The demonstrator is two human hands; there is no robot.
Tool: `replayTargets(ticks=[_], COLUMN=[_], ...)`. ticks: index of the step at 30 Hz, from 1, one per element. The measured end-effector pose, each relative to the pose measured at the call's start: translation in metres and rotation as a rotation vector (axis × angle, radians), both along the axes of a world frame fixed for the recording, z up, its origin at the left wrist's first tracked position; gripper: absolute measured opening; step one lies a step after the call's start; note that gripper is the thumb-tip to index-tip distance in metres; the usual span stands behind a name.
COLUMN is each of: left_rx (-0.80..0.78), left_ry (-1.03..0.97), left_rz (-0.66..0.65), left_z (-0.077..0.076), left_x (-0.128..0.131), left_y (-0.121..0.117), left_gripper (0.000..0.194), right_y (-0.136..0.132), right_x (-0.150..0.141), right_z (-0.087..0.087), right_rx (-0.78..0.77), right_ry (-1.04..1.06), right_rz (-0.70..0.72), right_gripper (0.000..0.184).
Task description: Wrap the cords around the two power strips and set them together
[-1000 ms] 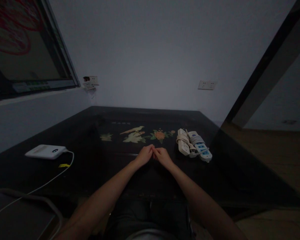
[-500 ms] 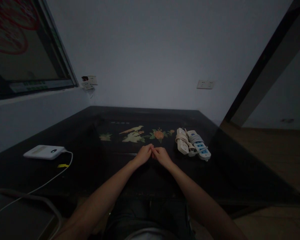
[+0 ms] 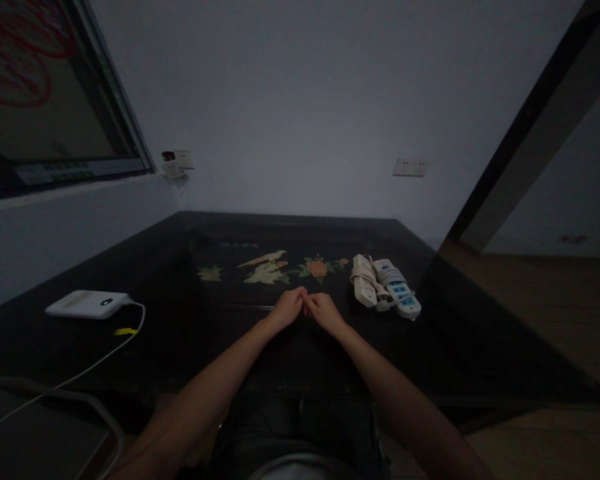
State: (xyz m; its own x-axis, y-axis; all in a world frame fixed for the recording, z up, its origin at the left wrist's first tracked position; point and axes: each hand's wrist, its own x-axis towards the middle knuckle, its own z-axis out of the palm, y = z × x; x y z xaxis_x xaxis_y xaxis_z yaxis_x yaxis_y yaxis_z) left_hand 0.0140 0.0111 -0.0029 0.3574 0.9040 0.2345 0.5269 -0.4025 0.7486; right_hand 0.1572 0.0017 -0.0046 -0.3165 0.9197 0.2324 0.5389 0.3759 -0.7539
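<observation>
My left hand (image 3: 288, 309) and my right hand (image 3: 325, 312) meet at the fingertips over the black table (image 3: 190, 347). Their fingers are curled in and closed, with no object showing in either; the undersides are hidden. Just beyond them lies the table's inlaid picture of a bird and flowers (image 3: 317, 268). To the right of my right hand, apart from it, sit two power strips: a white one (image 3: 365, 290) with its cord wound round it, and a white-and-blue one (image 3: 403, 295) with a grey cord wrapped about it.
On the left of the table lies a white power bank (image 3: 87, 304) with a white cable (image 3: 97, 363) running off the near edge. A yellow scrap (image 3: 125, 331) is beside the cable. Wall sockets (image 3: 410, 167) are above the far edge, and a window (image 3: 55, 100) is at upper left.
The view has shifted very slightly. Both hands stay together in the same place, and the things on the table have not moved.
</observation>
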Motion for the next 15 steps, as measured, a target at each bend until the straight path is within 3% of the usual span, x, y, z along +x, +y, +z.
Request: replayTargets(ticks=[15], left_rx=[0.023], left_ry=[0.029], left_rz=[0.018], left_z=[0.0054], left_x=[-0.0002], left_y=[-0.0041], left_gripper=[0.024], right_y=[0.0], right_x=[-0.0012], right_z=[-0.0018], right_rx=[0.018], right_ry=[-0.021], right_rz=[-0.006], right_gripper=[0.062])
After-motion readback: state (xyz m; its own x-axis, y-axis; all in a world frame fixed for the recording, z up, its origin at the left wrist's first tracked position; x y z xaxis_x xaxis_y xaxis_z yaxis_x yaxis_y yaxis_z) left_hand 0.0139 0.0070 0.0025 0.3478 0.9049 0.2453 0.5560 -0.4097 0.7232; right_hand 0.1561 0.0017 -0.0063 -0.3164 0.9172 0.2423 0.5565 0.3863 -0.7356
